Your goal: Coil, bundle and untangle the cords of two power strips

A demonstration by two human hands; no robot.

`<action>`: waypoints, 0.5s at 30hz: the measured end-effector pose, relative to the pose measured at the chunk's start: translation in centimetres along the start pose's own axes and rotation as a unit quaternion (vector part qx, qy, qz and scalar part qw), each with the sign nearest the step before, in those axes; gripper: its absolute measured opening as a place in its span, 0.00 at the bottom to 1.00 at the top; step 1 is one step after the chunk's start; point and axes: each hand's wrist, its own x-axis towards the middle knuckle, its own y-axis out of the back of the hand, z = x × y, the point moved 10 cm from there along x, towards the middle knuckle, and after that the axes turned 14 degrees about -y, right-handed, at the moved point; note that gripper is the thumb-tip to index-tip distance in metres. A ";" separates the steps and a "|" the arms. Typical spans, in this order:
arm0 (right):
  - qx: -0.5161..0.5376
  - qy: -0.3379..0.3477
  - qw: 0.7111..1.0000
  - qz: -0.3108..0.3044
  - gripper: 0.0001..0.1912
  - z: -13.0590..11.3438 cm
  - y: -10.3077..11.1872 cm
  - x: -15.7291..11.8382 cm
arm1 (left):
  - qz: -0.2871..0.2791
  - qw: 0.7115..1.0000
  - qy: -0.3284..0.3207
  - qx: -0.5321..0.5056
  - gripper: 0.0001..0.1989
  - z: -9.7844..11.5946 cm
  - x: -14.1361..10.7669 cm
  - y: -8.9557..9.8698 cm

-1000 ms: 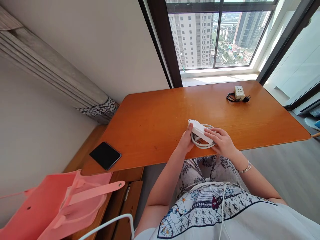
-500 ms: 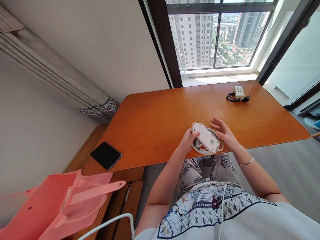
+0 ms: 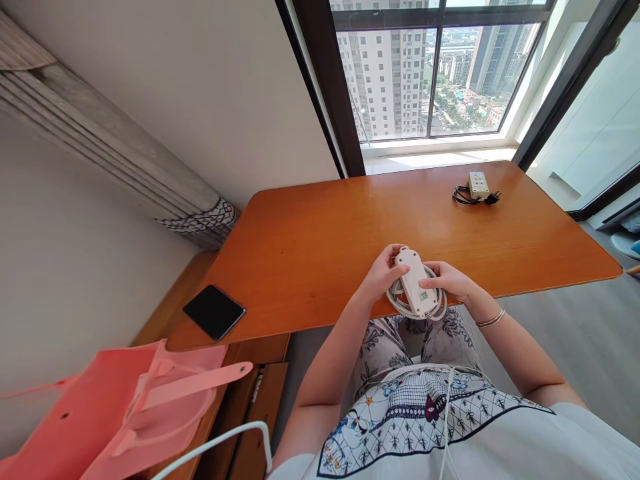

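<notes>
A white power strip is held at the front edge of the orange-brown table, with its coiled white cable looped behind and around it. My left hand grips the strip's upper left side, thumb across its face. On the right side my right hand is closed round the strip and the coil, its thumb resting on the white surface. The fingers behind the strip are partly hidden.
A small white socket block with a black cord and plug lies at the back right of the table. A black tablet or phone lies at the left corner. Beside it hangs a pink bag. A window stands behind.
My right hand has closed onto the power strip and cable from an open pose beside them. The strip has turned more upright and shifted slightly right, with my left fingers now higher on it.
</notes>
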 end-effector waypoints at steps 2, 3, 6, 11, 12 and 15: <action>0.026 0.016 0.999 0.021 0.31 0.0 0.3 0.1 | 0.011 1.000 0.003 -0.021 0.31 -0.3 0.6 0.1; 0.041 0.026 0.998 0.033 0.30 -0.1 0.6 0.1 | 0.014 0.999 0.002 -0.031 0.31 -0.5 0.8 0.1; 0.070 0.066 0.992 0.080 0.29 -0.7 2.4 -0.2 | 0.042 0.997 -0.019 -0.059 0.32 -1.0 1.5 0.6; 0.059 0.112 0.970 0.206 0.24 -2.7 8.7 -2.3 | 0.062 0.996 0.027 -0.059 0.26 -3.2 1.1 1.7; 0.057 0.118 0.962 0.239 0.23 -3.1 10.4 -3.0 | 0.062 0.997 0.030 -0.046 0.24 -3.4 1.0 2.0; 0.070 0.140 0.921 0.356 0.18 -4.0 16.1 -6.0 | 0.061 0.997 0.027 -0.027 0.21 -3.5 0.7 2.6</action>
